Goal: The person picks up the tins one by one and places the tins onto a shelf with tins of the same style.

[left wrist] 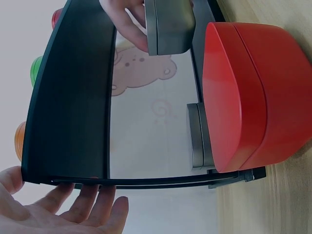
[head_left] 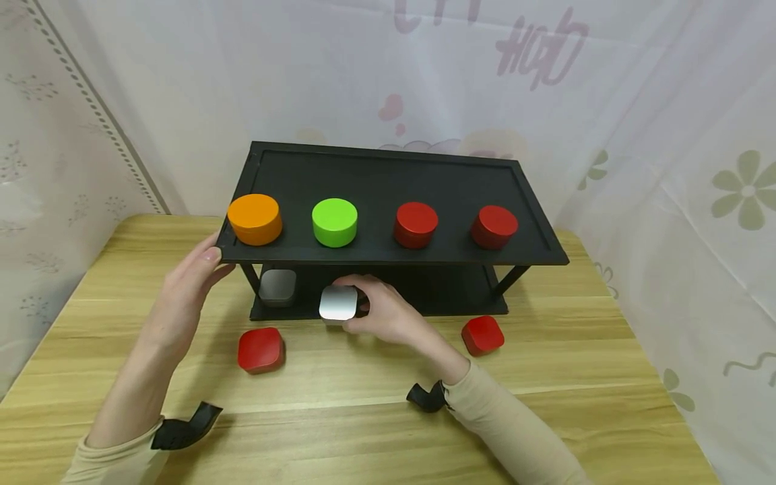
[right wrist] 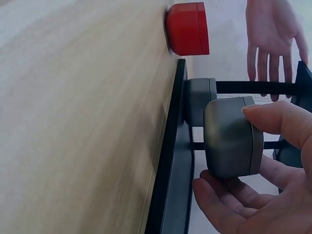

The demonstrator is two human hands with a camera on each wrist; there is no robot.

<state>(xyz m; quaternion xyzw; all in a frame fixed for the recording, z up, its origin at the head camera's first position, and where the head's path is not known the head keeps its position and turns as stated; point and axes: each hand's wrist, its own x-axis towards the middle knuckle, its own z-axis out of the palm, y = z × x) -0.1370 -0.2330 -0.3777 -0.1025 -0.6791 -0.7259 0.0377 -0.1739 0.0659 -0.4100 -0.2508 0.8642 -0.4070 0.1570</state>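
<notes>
My right hand (head_left: 388,313) grips a silver-grey rounded-square tin (head_left: 338,303) between thumb and fingers at the front of the black two-tier rack's lower shelf (head_left: 424,289). The right wrist view shows the tin's lid side toward the palm. Another grey tin (head_left: 278,286) stands at the left end of that lower shelf. With its thumb at the front left corner of the upper shelf (head_left: 376,178), my left hand (head_left: 188,286) touches the rack. Its other fingers (left wrist: 87,202) extend fairly straight beside the rack's end, below the top board.
On the upper shelf's front stand an orange round tin (head_left: 255,220), a green one (head_left: 335,223) and two red ones (head_left: 415,225). A red rounded-square tin (head_left: 261,350) lies on the wooden table (head_left: 339,431) before the rack's left, another red tin (head_left: 482,335) before its right.
</notes>
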